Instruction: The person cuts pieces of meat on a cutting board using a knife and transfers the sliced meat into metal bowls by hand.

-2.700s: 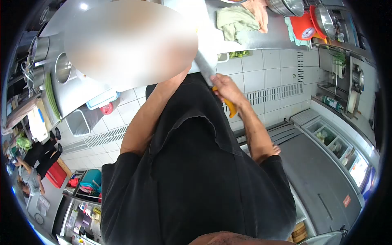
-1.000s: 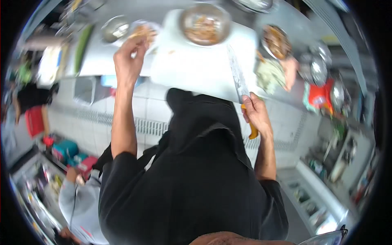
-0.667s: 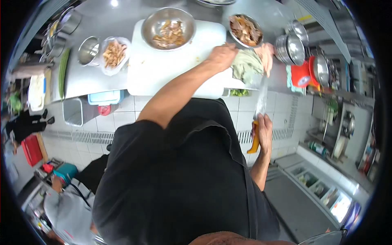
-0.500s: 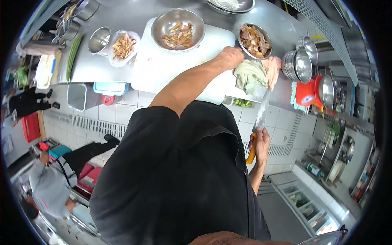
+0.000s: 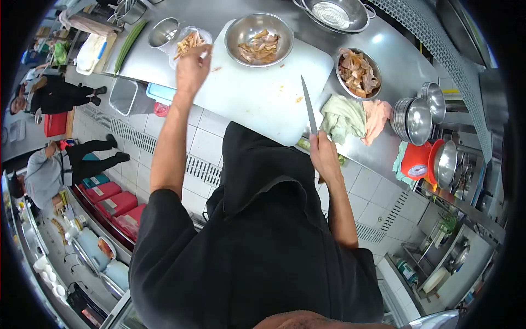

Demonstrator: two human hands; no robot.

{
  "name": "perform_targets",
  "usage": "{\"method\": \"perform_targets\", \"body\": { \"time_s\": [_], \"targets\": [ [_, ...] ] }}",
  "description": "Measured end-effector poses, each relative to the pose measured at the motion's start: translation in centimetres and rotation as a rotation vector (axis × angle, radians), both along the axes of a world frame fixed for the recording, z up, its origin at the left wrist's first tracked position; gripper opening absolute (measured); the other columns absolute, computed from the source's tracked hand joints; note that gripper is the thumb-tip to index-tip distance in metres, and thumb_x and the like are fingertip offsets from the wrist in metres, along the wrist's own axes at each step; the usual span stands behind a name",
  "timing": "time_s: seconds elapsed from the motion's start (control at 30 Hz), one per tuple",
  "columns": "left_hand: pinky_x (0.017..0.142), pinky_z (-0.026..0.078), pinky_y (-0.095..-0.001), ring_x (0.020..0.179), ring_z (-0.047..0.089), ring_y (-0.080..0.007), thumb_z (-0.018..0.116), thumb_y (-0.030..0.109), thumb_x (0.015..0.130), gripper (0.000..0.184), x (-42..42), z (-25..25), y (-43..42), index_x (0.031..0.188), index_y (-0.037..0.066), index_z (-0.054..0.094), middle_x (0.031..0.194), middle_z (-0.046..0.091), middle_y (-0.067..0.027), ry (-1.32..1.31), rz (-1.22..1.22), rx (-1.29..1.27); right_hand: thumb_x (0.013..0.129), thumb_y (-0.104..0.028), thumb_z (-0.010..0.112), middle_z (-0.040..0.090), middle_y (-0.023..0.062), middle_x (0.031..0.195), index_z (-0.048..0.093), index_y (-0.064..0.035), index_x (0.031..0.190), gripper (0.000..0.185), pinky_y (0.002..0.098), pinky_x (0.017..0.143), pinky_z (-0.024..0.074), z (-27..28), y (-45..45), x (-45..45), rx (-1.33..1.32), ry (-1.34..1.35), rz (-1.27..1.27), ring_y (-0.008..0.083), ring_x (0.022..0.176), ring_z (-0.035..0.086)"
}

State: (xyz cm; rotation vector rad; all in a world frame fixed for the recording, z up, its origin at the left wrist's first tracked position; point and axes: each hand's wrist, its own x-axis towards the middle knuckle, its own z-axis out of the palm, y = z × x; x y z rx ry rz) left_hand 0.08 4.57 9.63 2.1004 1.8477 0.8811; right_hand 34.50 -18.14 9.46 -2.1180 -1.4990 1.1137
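Observation:
My left hand (image 5: 193, 70) is over the near edge of a plastic-lined container (image 5: 174, 59) of light meat strips (image 5: 192, 43). Its fingers are curled down and closed; their tips are partly hidden, and what they hold cannot be made out. My right hand (image 5: 325, 159) grips a long kitchen knife (image 5: 308, 104), its blade pointing away from me along the right side of the white cutting board (image 5: 252, 98). On the far part of the board stands a steel bowl (image 5: 233, 41) with browned meat pieces (image 5: 260, 46). Small scraps lie on the board.
Right of the board sit a bowl of larger meat pieces (image 5: 359, 74), a green cloth (image 5: 344, 118), a pink cloth (image 5: 377, 118), stacked steel bowls (image 5: 417, 120) and a red scale (image 5: 415, 162). At left are a steel pot (image 5: 163, 33) and a long green vegetable (image 5: 130, 46). Two people stand farther left.
My left hand has swung from beside the right-hand meat bowl across to the lined container. My right hand has brought the knife up from my side to the board's right edge. The view shifted.

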Motion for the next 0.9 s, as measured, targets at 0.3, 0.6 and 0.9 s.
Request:
{"method": "perform_targets", "body": {
  "time_s": [0.3,0.6,0.9],
  "targets": [
    [0.081,0.058,-0.0405,0.09,0.071,-0.0309,0.074,0.014,0.088,0.022,3.3,-3.0,2.3,0.106,0.001,0.074,0.108,0.071,-0.0164,-0.303,-0.057,0.096,0.093,-0.011,0.065,0.058,0.0337,0.108,0.053,0.0055,0.13,0.043,0.0547,0.081,0.0533,-5.3,6.0,-4.7,0.391,-0.308,-0.099,0.0503,0.094,0.064],
    [0.092,0.056,-0.0443,0.106,0.07,-0.0361,0.068,0.013,0.087,0.024,12.7,-4.6,13.0,0.108,0.005,0.075,0.11,0.074,-0.019,0.391,-0.346,-0.349,0.092,-0.013,0.066,0.06,0.0309,0.116,0.055,0.0052,0.13,0.044,0.0505,0.096,0.0494,-4.2,4.9,-7.5,0.269,-0.26,-0.282,0.0469,0.106,0.061],
    [0.085,0.055,-0.045,0.097,0.07,-0.0343,0.07,0.017,0.084,0.02,11.8,-2.7,12.2,0.102,0.008,0.072,0.104,0.073,-0.0139,0.198,-0.437,-0.129,0.096,-0.023,0.067,0.069,0.0269,0.102,0.06,0.0081,0.126,0.044,0.0434,0.088,0.0541,-1.1,0.0,-6.7,0.114,-0.025,-0.51,0.0384,0.092,0.069]
  ]
}}
